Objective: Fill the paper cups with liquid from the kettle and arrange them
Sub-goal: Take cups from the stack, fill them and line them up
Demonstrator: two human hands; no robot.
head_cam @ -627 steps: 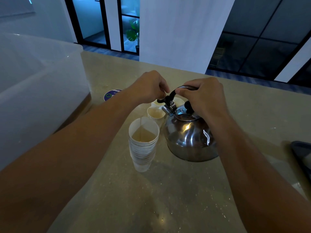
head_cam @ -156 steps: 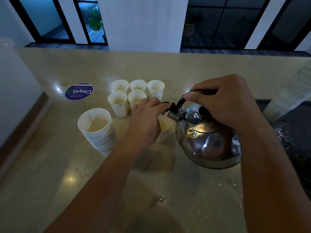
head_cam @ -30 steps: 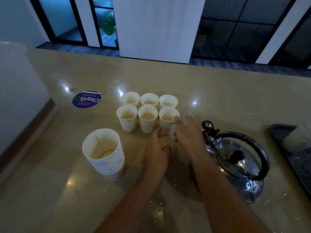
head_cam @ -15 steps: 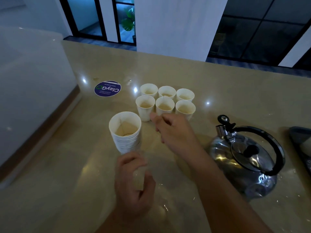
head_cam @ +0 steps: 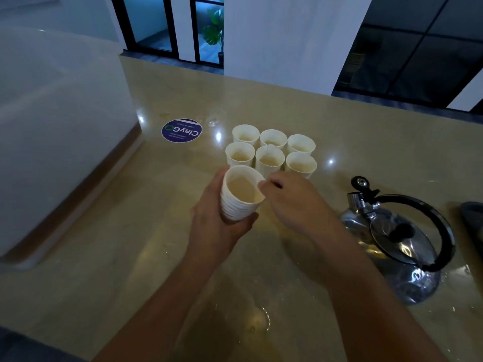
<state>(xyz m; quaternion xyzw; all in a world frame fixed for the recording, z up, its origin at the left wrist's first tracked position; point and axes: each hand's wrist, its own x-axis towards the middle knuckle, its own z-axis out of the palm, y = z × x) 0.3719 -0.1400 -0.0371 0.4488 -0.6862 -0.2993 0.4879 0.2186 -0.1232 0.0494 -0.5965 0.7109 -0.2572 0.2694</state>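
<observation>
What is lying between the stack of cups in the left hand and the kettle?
In the head view, the right hand lies between the stack of cups and the kettle, its fingertips at the stack's rim; beyond it is bare counter.

Six paper cups (head_cam: 271,152) stand in two touching rows of three on the bench (head_cam: 104,257), a round sticker (head_cam: 181,130) to their left. In front of them, the left hand (head_cam: 214,226) holds a stack of cups (head_cam: 239,194), the right hand (head_cam: 292,199) just beside it. The kettle (head_cam: 397,244) sits to the right.

white cups (head_cam: 270,159), silver kettle (head_cam: 397,246), beige counter (head_cam: 104,257)
</observation>
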